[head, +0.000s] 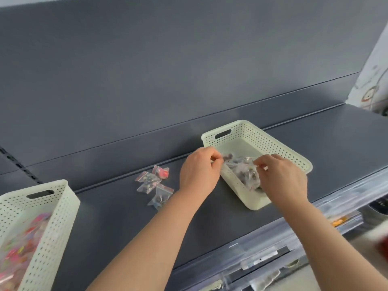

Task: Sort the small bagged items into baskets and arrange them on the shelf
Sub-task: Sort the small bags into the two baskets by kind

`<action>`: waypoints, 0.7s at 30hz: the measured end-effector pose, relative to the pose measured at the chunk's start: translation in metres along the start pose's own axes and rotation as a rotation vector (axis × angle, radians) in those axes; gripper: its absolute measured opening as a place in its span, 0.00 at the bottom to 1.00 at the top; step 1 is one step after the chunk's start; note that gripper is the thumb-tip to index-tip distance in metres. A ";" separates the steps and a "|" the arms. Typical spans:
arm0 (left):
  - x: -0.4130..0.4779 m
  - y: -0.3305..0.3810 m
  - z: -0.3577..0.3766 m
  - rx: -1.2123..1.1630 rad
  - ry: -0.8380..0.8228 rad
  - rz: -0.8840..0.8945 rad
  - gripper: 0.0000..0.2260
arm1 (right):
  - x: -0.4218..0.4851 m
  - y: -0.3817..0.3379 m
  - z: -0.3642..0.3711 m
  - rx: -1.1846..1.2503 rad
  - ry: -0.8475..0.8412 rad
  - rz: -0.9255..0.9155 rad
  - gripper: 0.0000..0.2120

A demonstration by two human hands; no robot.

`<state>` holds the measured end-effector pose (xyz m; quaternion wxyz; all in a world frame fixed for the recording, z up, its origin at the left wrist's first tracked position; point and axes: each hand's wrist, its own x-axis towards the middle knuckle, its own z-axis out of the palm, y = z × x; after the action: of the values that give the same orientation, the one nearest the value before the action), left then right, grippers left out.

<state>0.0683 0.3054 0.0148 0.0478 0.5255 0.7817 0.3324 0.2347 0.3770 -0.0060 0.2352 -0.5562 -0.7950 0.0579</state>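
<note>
two baskets on shelf, sorting under way

both hands work at the right basket [294,152]. left hand [198,172] has its fingertips pinched on an edge of a clear bag; right hand [282,178] pinches the opposite side of the bagged pile [243,169] lying inside that basket. loose bags [154,183] (a small cluster, red-edged zip tops) lie on the grey shelf [336,143] just left of the left hand, apart from both baskets. left basket [52,217] holds bright pink and multicoloured bags, blurred. judged step: settling dark-content bags in the right basket. next move likely calls for releasing, then reaching left for the loose cluster and telling contents apart.
</note>
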 end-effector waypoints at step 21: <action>-0.046 -0.125 -0.038 0.360 -0.041 -0.420 0.18 | -0.024 -0.080 0.034 0.186 0.060 -0.502 0.09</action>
<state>-0.0260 0.2204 -0.0397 0.0374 0.3584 0.9190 0.1602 0.1573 0.3312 -0.0153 0.3157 -0.3193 -0.8919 0.0539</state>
